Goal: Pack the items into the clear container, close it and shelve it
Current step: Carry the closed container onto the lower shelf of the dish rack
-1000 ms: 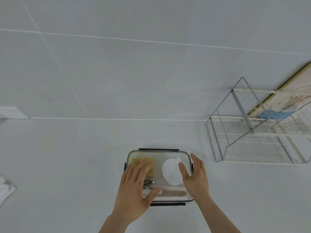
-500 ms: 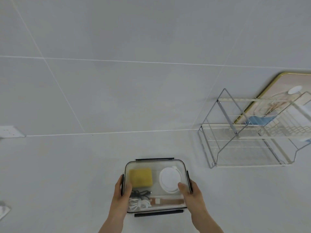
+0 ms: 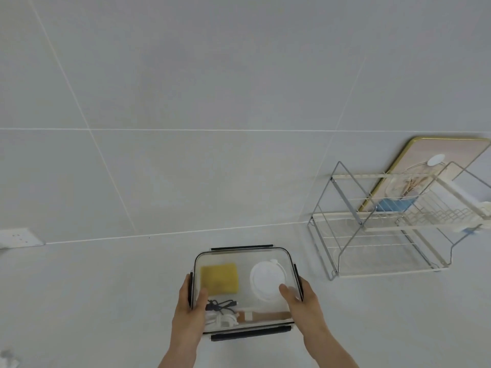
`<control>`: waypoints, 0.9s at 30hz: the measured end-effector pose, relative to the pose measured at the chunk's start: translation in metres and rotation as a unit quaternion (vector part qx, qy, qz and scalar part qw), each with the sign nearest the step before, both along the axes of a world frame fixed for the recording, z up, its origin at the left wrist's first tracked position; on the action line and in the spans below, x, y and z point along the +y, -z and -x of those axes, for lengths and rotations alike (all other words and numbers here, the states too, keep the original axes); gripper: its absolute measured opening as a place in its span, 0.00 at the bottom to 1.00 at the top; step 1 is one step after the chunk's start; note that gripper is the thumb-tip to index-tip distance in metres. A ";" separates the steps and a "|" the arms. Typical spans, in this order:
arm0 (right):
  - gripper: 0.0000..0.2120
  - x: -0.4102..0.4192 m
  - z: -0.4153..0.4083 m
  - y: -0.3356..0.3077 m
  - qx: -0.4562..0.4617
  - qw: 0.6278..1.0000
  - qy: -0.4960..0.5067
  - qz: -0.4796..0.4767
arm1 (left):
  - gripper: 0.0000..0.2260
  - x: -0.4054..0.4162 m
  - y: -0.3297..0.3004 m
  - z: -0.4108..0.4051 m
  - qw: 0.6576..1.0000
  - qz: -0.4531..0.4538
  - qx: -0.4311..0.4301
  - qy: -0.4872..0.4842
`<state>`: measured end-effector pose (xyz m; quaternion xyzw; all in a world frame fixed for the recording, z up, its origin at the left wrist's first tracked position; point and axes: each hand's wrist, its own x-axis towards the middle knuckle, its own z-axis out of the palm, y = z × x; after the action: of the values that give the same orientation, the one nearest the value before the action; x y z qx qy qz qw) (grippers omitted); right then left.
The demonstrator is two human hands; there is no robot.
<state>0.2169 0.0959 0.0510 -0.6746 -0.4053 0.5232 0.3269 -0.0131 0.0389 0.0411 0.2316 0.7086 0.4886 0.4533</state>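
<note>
Clear container (image 3: pixel 244 290) on table (image 3: pixel 106 301), near centre, lid on. Left hand (image 3: pixel 190 312) and right hand (image 3: pixel 305 304) clasp short sides, thumbs on lid. Contents light: yellow sponge (image 3: pixel 219 278), white round lid (image 3: pixel 267 281), cables (image 3: pixel 221 310). Rigid, smooth plastic, likely slippery; grip under rim by side latches. Wire rack (image 3: pixel 372 235) far right.

- We see a wall socket (image 3: pixel 18 237) low on the tiled wall (image 3: pixel 212 102), far left.
- We see a gold-edged board (image 3: pixel 425 166) leaning against that wall.
- A crumpled white something (image 3: pixel 8 361) shows bottom left, too cut off for us to identify.
</note>
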 end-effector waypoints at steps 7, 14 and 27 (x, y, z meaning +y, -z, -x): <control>0.26 0.000 0.000 -0.036 -0.007 0.999 0.028 -0.026 | 0.23 0.009 -0.028 -0.001 0.999 -0.036 0.013 0.003; 0.25 -0.018 -0.033 -0.053 -0.028 0.996 0.084 -0.021 | 0.24 0.014 -0.033 -0.032 0.998 -0.036 0.011 0.052; 0.18 -0.023 -0.180 -0.029 -0.032 0.982 0.186 0.022 | 0.28 0.023 -0.022 -0.178 0.988 0.025 0.037 0.146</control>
<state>0.3969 0.0727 0.0798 -0.7617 -0.2715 0.4398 0.3907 0.1654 0.0622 0.0630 0.3397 0.6954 0.3903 0.4987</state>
